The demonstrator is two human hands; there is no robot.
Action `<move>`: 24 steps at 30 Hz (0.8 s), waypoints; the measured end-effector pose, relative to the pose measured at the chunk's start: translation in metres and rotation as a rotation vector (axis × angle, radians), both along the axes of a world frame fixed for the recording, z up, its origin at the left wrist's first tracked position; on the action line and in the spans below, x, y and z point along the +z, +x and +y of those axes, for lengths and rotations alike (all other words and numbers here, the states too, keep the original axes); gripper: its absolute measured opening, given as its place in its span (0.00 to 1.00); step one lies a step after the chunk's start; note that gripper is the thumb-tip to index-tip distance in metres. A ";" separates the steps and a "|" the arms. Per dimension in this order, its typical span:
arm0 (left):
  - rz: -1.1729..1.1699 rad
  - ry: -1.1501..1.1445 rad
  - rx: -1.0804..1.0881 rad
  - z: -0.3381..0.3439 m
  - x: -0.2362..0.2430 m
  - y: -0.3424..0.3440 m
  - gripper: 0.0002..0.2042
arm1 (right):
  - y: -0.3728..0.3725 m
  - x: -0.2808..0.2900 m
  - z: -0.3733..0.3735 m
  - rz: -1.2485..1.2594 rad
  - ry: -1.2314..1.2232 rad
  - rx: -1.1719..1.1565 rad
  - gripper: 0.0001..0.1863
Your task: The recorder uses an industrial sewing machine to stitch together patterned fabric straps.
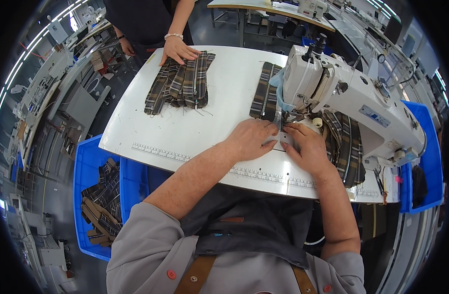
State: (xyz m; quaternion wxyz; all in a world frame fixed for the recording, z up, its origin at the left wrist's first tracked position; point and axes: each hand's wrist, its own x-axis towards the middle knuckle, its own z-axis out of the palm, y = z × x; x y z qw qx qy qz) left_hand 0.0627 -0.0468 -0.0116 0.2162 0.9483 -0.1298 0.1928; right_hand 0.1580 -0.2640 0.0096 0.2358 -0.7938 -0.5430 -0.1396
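Note:
A sewing machine (307, 81) stands on the white table, and both my hands are at its needle area. The fingers of my left hand (251, 139) are curled and drawn together at the near end of a plaid fabric strip (263, 90) with a pale line along it. On the other side of the needle, my right hand (308, 146) bends its fingertips in close beside the presser foot (293, 116). Whatever lies under those right fingertips is mostly hidden. A pile of plaid fabric pieces (349, 147) rests just right of my right hand, beneath the machine's arm.
Across the white table (224, 88), another person's hand (178, 50) lies on a stack of plaid pieces (180, 83). Printed rulers (160, 151) run along the front edge. A blue bin (80, 196) with fabric pieces stands at left; another blue bin (432, 157) is at right.

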 end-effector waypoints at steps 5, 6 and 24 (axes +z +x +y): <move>-0.039 -0.012 -0.015 0.000 -0.002 0.001 0.10 | 0.001 0.000 0.000 0.005 0.003 0.001 0.20; -0.039 -0.013 -0.010 0.000 -0.002 0.000 0.10 | 0.001 0.000 0.000 0.006 0.004 0.002 0.20; -0.032 -0.011 -0.018 0.000 0.000 0.000 0.11 | 0.001 -0.001 0.000 0.018 -0.008 -0.008 0.20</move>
